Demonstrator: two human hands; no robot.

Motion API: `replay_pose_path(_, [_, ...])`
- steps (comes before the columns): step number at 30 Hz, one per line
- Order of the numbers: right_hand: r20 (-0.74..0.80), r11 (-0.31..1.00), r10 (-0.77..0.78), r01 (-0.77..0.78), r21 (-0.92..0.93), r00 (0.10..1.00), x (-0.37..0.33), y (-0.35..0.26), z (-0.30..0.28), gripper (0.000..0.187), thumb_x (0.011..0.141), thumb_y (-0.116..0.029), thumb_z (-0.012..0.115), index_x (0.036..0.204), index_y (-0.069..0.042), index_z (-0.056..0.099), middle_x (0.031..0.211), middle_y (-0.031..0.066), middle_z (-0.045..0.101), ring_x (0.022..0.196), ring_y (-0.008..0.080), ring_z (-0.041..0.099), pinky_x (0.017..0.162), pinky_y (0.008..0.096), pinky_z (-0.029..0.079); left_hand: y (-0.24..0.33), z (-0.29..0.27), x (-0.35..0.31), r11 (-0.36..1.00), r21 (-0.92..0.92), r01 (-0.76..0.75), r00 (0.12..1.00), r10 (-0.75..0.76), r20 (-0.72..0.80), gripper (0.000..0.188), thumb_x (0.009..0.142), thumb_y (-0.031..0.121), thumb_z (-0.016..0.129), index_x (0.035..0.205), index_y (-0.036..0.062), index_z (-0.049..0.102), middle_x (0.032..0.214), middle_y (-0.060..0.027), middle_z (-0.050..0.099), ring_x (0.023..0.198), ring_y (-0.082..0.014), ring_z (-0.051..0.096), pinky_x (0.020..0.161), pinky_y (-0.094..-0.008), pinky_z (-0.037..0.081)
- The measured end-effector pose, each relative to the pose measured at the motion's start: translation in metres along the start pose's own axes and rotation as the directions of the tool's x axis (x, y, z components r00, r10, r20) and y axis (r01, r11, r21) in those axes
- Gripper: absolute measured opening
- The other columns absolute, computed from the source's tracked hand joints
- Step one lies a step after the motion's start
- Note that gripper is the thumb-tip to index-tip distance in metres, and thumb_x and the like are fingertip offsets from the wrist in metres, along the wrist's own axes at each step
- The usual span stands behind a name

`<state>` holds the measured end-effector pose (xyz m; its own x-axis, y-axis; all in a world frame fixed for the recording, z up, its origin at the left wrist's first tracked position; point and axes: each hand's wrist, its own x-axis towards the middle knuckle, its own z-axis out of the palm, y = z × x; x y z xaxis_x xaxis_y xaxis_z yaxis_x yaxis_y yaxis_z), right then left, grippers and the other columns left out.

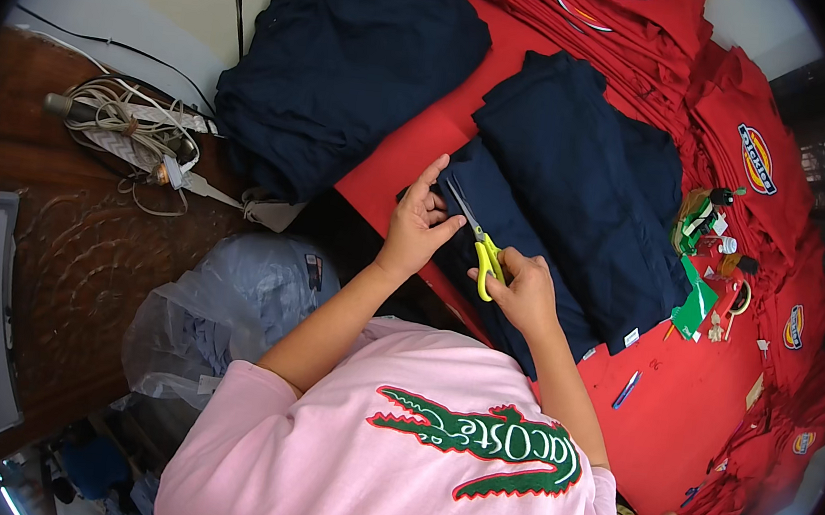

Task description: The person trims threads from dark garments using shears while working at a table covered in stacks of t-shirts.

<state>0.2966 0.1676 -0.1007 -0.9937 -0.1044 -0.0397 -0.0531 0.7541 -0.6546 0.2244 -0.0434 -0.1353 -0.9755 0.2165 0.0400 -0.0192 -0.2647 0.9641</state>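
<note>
My right hand (526,292) is closed round the yellow-green handles of a pair of scissors (486,256). The blades point up and to the left over a folded navy garment (494,201). Just left of the blades is my left hand (416,226), its index finger stretched out and its thumb apart from it. I see nothing held in it; a thin thread would be too fine to make out. More folded navy garments (583,165) lie beside and partly on top of that one, some with small white tags at their edges.
The table has a red cover (699,398). A big navy pile (353,60) lies far left, with red shirts (646,41) stacked along the far and right sides. Small bottles (703,223) and a blue pen (626,390) are at right. Coiled cables (130,127) and a plastic bag (227,298) are at left.
</note>
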Motion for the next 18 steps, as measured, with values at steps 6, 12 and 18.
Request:
replay_pose_path(6, [0.027,0.995,0.088,-0.089,0.038,0.996,-0.005,0.012,0.012,0.039,0.086,-0.037,0.086,0.077,-0.005,0.066,0.061,0.0107,0.06,0.061,0.0302,0.052,0.073,0.0422,0.044,-0.003,-0.003,0.001,0.999,0.025,0.024,1.0,-0.024,0.01,0.105,0.086,-0.022,0.071,0.173,0.0105,0.022,0.153,-0.0145,0.05,0.101,-0.0095,0.065,0.088,-0.0227,0.058])
replay_pose_path(12, [0.048,0.995,0.094,-0.096,0.034,0.994,-0.009,0.001,0.004,0.038,0.084,-0.036,0.088,0.078,-0.005,0.066,0.064,0.0107,0.061,0.065,0.0296,0.047,0.07,0.0428,0.042,-0.011,-0.007,-0.005,0.998,0.055,0.033,0.998,-0.035,0.048,0.11,0.085,-0.023,0.072,0.174,0.011,0.017,0.162,-0.0178,0.041,0.096,-0.0085,0.063,0.084,-0.022,0.058])
replay_pose_path(18, [-0.027,0.997,0.0,-0.002,-0.081,1.0,-0.003,0.002,0.01,0.04,0.085,-0.038,0.086,0.074,-0.007,0.062,0.058,0.0082,0.058,0.057,0.0287,0.057,0.073,0.0401,0.042,-0.009,-0.002,-0.007,0.996,0.009,0.09,0.994,-0.09,0.054,0.114,0.084,-0.023,0.073,0.175,0.0102,0.013,0.17,-0.0191,0.034,0.09,-0.0073,0.059,0.081,-0.0202,0.057])
